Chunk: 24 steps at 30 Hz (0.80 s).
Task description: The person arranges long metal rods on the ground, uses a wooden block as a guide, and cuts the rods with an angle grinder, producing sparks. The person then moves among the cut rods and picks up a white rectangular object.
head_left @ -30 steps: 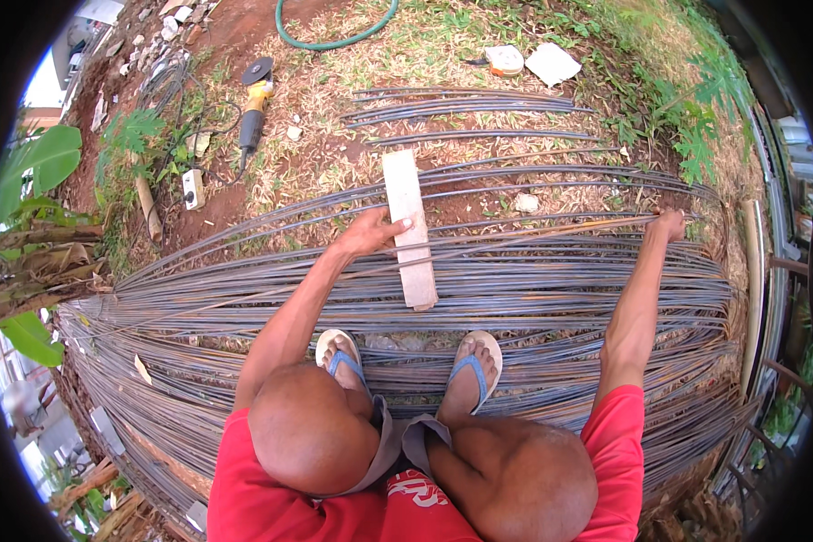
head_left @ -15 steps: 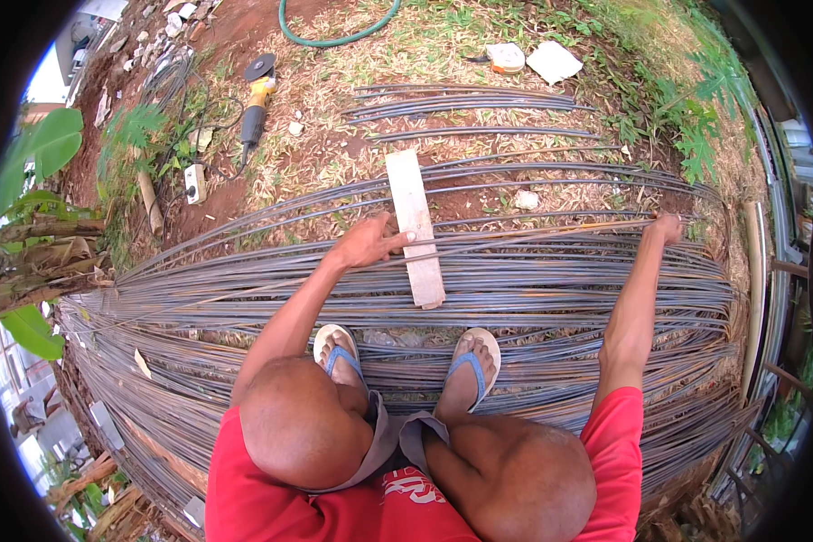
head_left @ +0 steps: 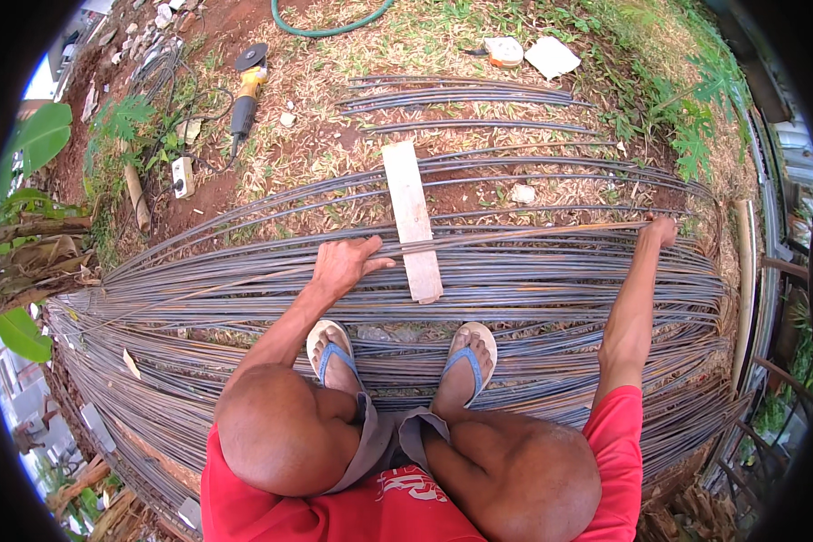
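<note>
A wide spread of long, thin steel bars (head_left: 533,282), grey-blue with rusty ones among them, lies across the ground under my feet. At the right, my right hand (head_left: 661,231) is closed round the ends of a few rusty bars (head_left: 551,232). These run leftward over a pale wooden plank (head_left: 412,217), which lies crosswise on the spread. Just left of the plank, my left hand (head_left: 341,267) rests over the bars, its thumb and forefinger stretched out and apart. Bars pass through the gap between them. The undersides of its other fingers are hidden.
Short cut bars (head_left: 465,98) lie on dry grass beyond the plank. An angle grinder (head_left: 247,95) and a socket block (head_left: 182,177) with cables are at the far left. A tape measure (head_left: 503,51), a white slab (head_left: 552,58) and a green hose (head_left: 330,32) lie farther off.
My left hand has slid left, away from the plank's edge, and its thumb and forefinger have spread. My right hand keeps its hold on the bar ends, nearly unmoved.
</note>
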Motion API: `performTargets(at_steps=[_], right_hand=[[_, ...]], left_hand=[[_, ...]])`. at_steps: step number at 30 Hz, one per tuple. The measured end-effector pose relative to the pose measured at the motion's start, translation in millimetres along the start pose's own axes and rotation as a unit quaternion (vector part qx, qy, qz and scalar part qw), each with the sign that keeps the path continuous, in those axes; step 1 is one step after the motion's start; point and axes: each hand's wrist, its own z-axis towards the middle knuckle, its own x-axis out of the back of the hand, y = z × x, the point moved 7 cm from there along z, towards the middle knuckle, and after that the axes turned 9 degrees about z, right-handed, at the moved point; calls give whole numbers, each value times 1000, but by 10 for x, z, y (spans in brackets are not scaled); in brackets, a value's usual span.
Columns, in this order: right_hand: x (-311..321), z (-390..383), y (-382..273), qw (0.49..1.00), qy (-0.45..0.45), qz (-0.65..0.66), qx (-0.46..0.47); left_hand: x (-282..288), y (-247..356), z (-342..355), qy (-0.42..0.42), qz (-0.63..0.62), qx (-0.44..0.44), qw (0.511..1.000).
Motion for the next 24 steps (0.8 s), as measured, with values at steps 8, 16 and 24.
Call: performTargets(at_steps=[8,16,24], right_hand=[[16,-135,233,996,14,-88,-19],[-88,102,141,998,17,-44,41],[33,-139,41,999,23,-32,14]], left_hand=[[78,-21,5,-27,28,20,999],[-171,38,22,-28,5,25,999],[-70,70,28,10,53,13,998]])
